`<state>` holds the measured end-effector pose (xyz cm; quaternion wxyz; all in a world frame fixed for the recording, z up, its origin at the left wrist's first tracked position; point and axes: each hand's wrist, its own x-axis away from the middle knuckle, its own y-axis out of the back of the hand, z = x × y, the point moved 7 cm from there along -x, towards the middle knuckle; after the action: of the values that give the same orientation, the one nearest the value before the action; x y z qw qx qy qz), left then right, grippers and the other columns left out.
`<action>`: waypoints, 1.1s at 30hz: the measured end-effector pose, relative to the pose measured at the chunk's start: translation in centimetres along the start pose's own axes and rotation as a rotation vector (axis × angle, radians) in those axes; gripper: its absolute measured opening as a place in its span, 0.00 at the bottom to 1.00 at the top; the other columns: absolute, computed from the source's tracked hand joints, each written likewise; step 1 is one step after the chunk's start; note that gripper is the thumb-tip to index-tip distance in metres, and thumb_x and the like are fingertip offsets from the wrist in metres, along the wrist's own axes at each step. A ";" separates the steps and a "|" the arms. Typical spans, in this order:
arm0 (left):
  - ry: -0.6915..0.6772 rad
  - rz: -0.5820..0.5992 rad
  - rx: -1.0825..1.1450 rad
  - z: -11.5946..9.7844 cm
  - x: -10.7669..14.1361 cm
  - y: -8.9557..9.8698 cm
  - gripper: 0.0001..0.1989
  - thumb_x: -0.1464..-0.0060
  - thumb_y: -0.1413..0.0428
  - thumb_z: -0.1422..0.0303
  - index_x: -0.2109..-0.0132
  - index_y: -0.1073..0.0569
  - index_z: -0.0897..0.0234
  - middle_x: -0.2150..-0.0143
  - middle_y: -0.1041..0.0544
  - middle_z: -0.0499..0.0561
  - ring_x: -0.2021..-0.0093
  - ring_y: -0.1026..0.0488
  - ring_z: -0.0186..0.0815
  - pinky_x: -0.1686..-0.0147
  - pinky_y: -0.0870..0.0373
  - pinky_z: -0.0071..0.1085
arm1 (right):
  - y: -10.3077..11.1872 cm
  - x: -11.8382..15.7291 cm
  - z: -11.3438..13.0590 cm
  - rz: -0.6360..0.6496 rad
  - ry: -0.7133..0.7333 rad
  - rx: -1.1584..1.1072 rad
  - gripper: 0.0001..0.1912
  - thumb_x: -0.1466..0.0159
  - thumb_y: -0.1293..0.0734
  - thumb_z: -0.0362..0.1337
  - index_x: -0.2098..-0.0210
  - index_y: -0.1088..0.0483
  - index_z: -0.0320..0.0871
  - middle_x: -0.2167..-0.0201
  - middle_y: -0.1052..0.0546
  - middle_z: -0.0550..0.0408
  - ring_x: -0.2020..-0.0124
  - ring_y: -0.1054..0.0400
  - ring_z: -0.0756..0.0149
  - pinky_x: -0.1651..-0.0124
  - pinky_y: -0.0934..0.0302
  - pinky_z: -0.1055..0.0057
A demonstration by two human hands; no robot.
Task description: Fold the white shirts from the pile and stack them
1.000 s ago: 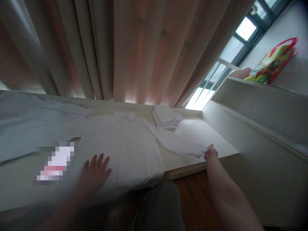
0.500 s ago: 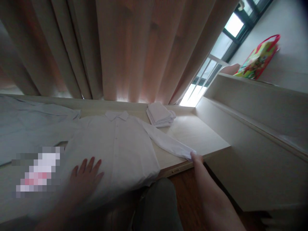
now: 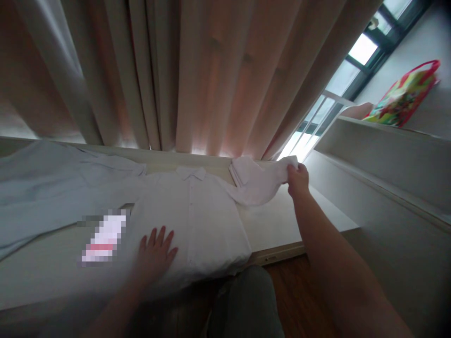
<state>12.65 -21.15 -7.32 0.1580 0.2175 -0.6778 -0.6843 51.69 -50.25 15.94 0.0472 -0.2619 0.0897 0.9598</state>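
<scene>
A white buttoned shirt (image 3: 211, 220) lies spread out front side up, its collar toward the curtain. My left hand (image 3: 155, 253) rests flat on the lower part of the shirt with its fingers spread. At the right, my right hand (image 3: 298, 178) grips the cuff end of a shirt sleeve (image 3: 257, 188) and holds it raised. The sleeve passes in front of a folded white stack (image 3: 243, 169) and partly hides it. Another white garment (image 3: 63, 188) lies spread at the left, touching the shirt.
The pale wooden surface (image 3: 275, 230) ends at a drawer front near my knee (image 3: 246, 300). A white shelf unit (image 3: 380, 145) with a colourful bag (image 3: 405, 96) stands at the right. Curtains (image 3: 218, 84) hang behind. A pixelated patch covers something left of my left hand.
My right hand has lifted the sleeve end from the front edge and swung it back toward the window. My left hand stays flat on the shirt. The view has shifted a little left.
</scene>
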 end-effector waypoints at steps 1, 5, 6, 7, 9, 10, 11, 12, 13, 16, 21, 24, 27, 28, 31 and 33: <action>-0.004 -0.005 0.010 0.1 0.0 0.0 0.28 0.46 0.58 0.55 0.41 0.42 0.61 0.37 0.49 0.57 0.37 0.57 0.50 0.43 0.64 0.51 | -2.3 0.5 2.6 0.057 0.061 -0.016 0.16 0.44 0.39 0.42 0.60 0.35 0.39 0.72 0.30 0.55 0.74 0.36 0.70 0.71 0.38 0.70; -0.011 -0.018 0.045 0.4 0.3 -0.2 0.29 0.46 0.59 0.54 0.40 0.42 0.61 0.36 0.49 0.58 0.37 0.58 0.51 0.43 0.65 0.52 | -11.2 5.9 11.0 0.290 0.271 -0.070 0.16 0.42 0.41 0.40 0.57 0.36 0.40 0.66 0.29 0.54 0.66 0.35 0.69 0.60 0.39 0.66; -0.016 -0.027 0.052 0.4 0.4 -0.2 0.29 0.46 0.59 0.54 0.40 0.42 0.61 0.36 0.50 0.58 0.37 0.58 0.51 0.43 0.65 0.52 | -13.5 7.9 12.2 0.370 0.289 -0.069 0.16 0.42 0.41 0.40 0.57 0.35 0.39 0.66 0.28 0.54 0.65 0.35 0.68 0.59 0.40 0.65; -0.021 -0.037 0.056 0.4 0.5 -0.3 0.29 0.45 0.59 0.53 0.40 0.43 0.62 0.36 0.50 0.58 0.37 0.58 0.51 0.43 0.65 0.52 | -15.5 10.1 13.0 0.442 0.302 -0.061 0.16 0.41 0.42 0.40 0.57 0.35 0.38 0.65 0.28 0.53 0.64 0.35 0.67 0.58 0.41 0.65; -0.030 -0.061 0.058 0.5 0.7 -0.3 0.29 0.45 0.60 0.53 0.40 0.43 0.62 0.36 0.49 0.58 0.37 0.58 0.51 0.43 0.66 0.52 | -19.3 15.3 13.7 0.619 0.339 -0.001 0.15 0.40 0.43 0.40 0.57 0.35 0.40 0.63 0.28 0.52 0.62 0.35 0.66 0.56 0.42 0.65; -0.035 -0.071 0.058 0.5 0.8 -0.3 0.29 0.45 0.61 0.53 0.40 0.44 0.61 0.37 0.49 0.58 0.37 0.58 0.51 0.43 0.66 0.52 | -20.8 18.2 13.5 0.694 0.351 0.039 0.15 0.40 0.43 0.39 0.57 0.35 0.41 0.61 0.28 0.52 0.60 0.35 0.65 0.55 0.42 0.66; -0.038 -0.080 0.057 0.5 0.9 -0.3 0.29 0.45 0.61 0.54 0.40 0.44 0.61 0.37 0.49 0.58 0.37 0.58 0.51 0.43 0.66 0.52 | -22.2 21.2 13.1 0.777 0.361 0.089 0.15 0.39 0.43 0.39 0.55 0.35 0.41 0.59 0.28 0.51 0.57 0.35 0.65 0.54 0.43 0.66; -0.041 -0.088 0.056 0.5 1.0 -0.2 0.28 0.44 0.61 0.54 0.40 0.44 0.61 0.37 0.49 0.58 0.37 0.58 0.51 0.43 0.66 0.53 | -23.2 24.3 12.4 0.840 0.364 0.138 0.15 0.39 0.43 0.38 0.54 0.36 0.41 0.57 0.28 0.51 0.56 0.36 0.64 0.53 0.44 0.67; -0.045 -0.093 0.057 0.5 1.1 -0.2 0.28 0.44 0.61 0.54 0.40 0.44 0.62 0.37 0.49 0.59 0.37 0.58 0.51 0.44 0.66 0.53 | -24.1 27.4 11.6 0.919 0.366 0.183 0.16 0.39 0.44 0.37 0.52 0.37 0.42 0.56 0.28 0.51 0.55 0.36 0.64 0.53 0.44 0.69; -0.061 -0.075 0.062 0.8 1.3 -0.5 0.28 0.44 0.61 0.56 0.40 0.44 0.64 0.38 0.46 0.61 0.37 0.57 0.52 0.44 0.67 0.53 | -25.4 36.1 9.0 1.154 0.382 0.320 0.19 0.39 0.44 0.37 0.48 0.39 0.43 0.56 0.28 0.51 0.56 0.34 0.64 0.54 0.43 0.70; -0.150 0.031 0.123 1.2 1.8 -1.8 0.27 0.46 0.58 0.61 0.40 0.42 0.66 0.41 0.39 0.61 0.41 0.48 0.51 0.43 0.66 0.50 | -25.2 44.0 7.2 1.287 0.430 0.355 0.22 0.39 0.44 0.38 0.46 0.40 0.41 0.50 0.31 0.50 0.51 0.37 0.62 0.49 0.46 0.67; -0.152 0.026 0.134 1.5 2.0 -2.1 0.27 0.47 0.57 0.62 0.41 0.41 0.68 0.40 0.41 0.60 0.41 0.48 0.51 0.43 0.60 0.46 | -24.9 45.0 7.8 1.303 0.475 0.271 0.24 0.39 0.44 0.38 0.45 0.41 0.39 0.46 0.35 0.50 0.46 0.42 0.64 0.45 0.50 0.67; -0.138 -0.005 0.136 1.5 2.0 -1.6 0.26 0.48 0.55 0.64 0.41 0.41 0.66 0.41 0.39 0.59 0.42 0.44 0.49 0.45 0.53 0.46 | -24.4 44.4 8.0 1.337 0.428 0.220 0.25 0.39 0.43 0.42 0.44 0.42 0.38 0.45 0.36 0.49 0.45 0.44 0.63 0.44 0.51 0.67; -0.131 -0.014 0.138 1.4 2.1 -1.3 0.25 0.48 0.55 0.65 0.42 0.40 0.66 0.43 0.37 0.60 0.44 0.41 0.49 0.46 0.50 0.46 | -24.2 44.0 8.1 1.342 0.403 0.193 0.26 0.39 0.44 0.43 0.44 0.42 0.39 0.45 0.36 0.49 0.45 0.43 0.64 0.44 0.50 0.67; -0.127 -0.036 0.140 1.5 2.6 0.2 0.20 0.48 0.55 0.68 0.48 0.33 0.67 0.49 0.31 0.62 0.50 0.35 0.48 0.50 0.45 0.47 | -23.5 41.8 8.3 1.310 0.333 0.083 0.23 0.35 0.50 0.45 0.48 0.36 0.42 0.51 0.30 0.53 0.50 0.37 0.67 0.49 0.44 0.70; -0.172 -0.065 0.137 1.3 3.4 1.6 0.16 0.47 0.55 0.68 0.54 0.29 0.66 0.52 0.29 0.62 0.51 0.34 0.47 0.52 0.44 0.47 | -23.0 39.7 7.9 1.239 0.323 0.070 0.23 0.34 0.52 0.44 0.52 0.33 0.44 0.55 0.27 0.55 0.54 0.34 0.69 0.52 0.42 0.71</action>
<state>8.96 -21.82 -6.03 0.0621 0.1901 -0.7266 -0.6573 16.89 -24.41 -1.03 -0.5219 -0.3009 0.2617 0.7541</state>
